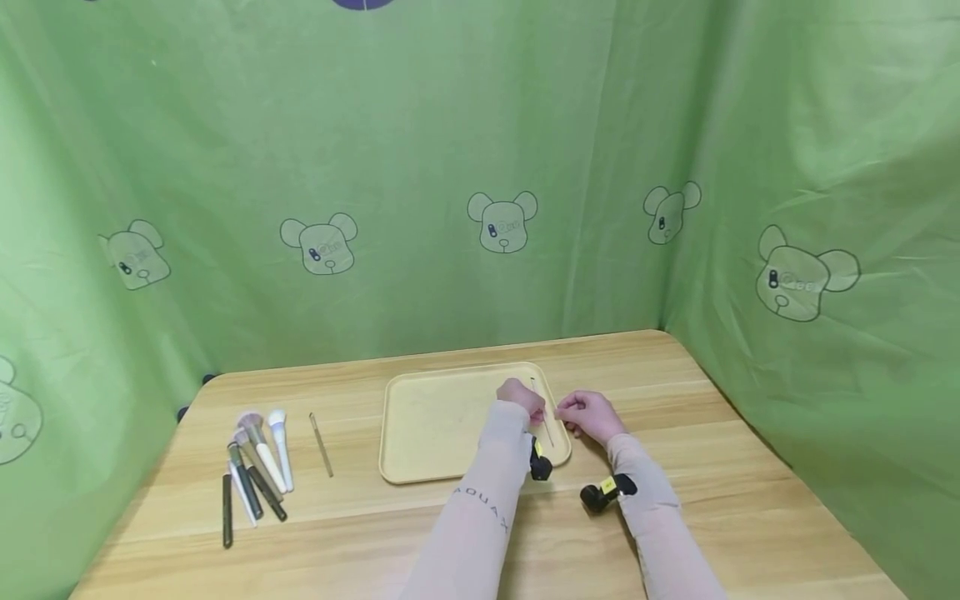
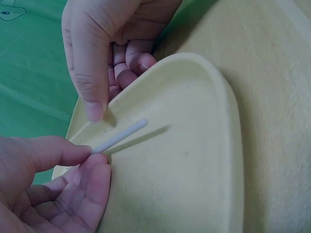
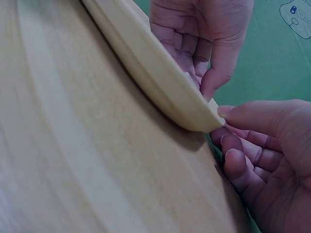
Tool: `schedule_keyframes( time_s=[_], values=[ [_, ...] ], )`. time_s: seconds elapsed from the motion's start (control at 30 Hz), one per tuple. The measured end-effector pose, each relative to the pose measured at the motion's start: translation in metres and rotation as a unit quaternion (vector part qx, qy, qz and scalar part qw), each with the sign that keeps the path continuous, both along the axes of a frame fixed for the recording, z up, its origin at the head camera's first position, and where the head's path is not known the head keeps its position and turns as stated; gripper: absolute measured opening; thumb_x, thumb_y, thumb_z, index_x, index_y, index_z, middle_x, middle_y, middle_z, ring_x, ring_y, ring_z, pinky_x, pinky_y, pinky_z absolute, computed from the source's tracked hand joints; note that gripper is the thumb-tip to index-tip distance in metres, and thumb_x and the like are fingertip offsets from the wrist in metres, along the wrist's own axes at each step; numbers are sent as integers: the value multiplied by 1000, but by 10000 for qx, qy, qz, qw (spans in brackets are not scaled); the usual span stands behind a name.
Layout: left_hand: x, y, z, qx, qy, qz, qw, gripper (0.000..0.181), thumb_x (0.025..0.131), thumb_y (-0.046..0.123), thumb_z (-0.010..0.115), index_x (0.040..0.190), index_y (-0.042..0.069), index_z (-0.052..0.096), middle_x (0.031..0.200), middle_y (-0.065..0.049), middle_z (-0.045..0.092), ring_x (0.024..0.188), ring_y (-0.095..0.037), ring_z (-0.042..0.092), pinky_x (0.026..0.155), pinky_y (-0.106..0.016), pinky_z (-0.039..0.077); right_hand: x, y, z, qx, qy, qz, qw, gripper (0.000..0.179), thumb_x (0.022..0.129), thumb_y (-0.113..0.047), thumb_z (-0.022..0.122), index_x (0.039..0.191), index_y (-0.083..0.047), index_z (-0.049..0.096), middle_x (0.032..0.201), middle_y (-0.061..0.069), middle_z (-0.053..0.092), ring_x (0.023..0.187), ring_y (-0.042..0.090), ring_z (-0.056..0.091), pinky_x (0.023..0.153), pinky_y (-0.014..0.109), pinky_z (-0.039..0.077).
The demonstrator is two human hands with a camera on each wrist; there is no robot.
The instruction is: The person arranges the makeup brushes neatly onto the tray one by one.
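Observation:
My left hand [image 1: 521, 397] is over the right part of a pale yellow tray [image 1: 435, 429]. Between its thumb and fingers it pinches a thin brush [image 1: 550, 435] with a small dark tip at the far end. In the left wrist view, the white handle end [image 2: 121, 136] of this brush sticks out above the tray floor and casts a shadow. My right hand [image 1: 592, 415] grips the tray's right rim, thumb on top and fingers outside and below, as the right wrist view shows.
Several makeup brushes lie grouped on the table's left side, among them a white brush [image 1: 281, 450] and a black-handled one [image 1: 227, 510]. A slender brush [image 1: 321, 446] lies apart, between that group and the tray. Green curtains [image 1: 420, 275] hang behind and beside the wooden table [image 1: 345, 542].

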State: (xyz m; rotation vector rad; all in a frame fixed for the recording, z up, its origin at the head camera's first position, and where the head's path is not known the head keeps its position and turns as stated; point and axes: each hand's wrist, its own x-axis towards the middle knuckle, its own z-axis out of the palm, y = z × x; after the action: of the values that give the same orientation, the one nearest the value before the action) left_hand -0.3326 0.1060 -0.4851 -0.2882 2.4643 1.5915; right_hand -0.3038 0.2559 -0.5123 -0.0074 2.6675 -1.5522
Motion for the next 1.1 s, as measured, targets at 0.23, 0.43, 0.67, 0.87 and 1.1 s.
schedule_keyframes(
  time_s=[0.23,0.43,0.67,0.87,1.1],
  values=[
    [1,-2,3,-250,-27,-168,9995,9,74,-1,70,67,1,65,63,-14,71,42,-14,59,36,-17,43,0,-1,0,-28,-18,-40,10000,20,85,-10,71,96,5,65,67,2,62,59,11,55,53,22,49],
    [3,-3,4,-201,-90,-198,9996,8,76,0,69,69,2,65,65,-13,72,42,-12,58,37,-16,44,-1,-1,-1,-75,-31,-62,9999,20,85,-11,71,96,4,64,66,-1,61,60,10,55,53,22,50],
    [5,-3,3,-310,-62,-266,9991,14,77,4,69,64,4,65,64,-12,72,42,-11,58,37,-16,41,1,1,-1,-69,54,-32,10000,20,85,-11,71,96,5,64,64,-2,61,59,10,54,52,22,49],
    [7,-5,4,-650,50,-398,9971,18,77,10,69,59,9,66,55,-6,68,40,-9,56,38,-16,38,2,1,0,-69,-2,-27,10000,20,86,-11,70,96,6,64,65,-1,61,58,8,54,52,22,49],
    [7,-4,3,-702,127,-395,9967,21,77,12,69,57,10,62,41,4,54,35,-6,49,37,-17,37,3,1,3,-46,10,-58,10000,20,86,-11,70,96,6,65,65,0,62,57,7,53,52,21,48]
  ],
)
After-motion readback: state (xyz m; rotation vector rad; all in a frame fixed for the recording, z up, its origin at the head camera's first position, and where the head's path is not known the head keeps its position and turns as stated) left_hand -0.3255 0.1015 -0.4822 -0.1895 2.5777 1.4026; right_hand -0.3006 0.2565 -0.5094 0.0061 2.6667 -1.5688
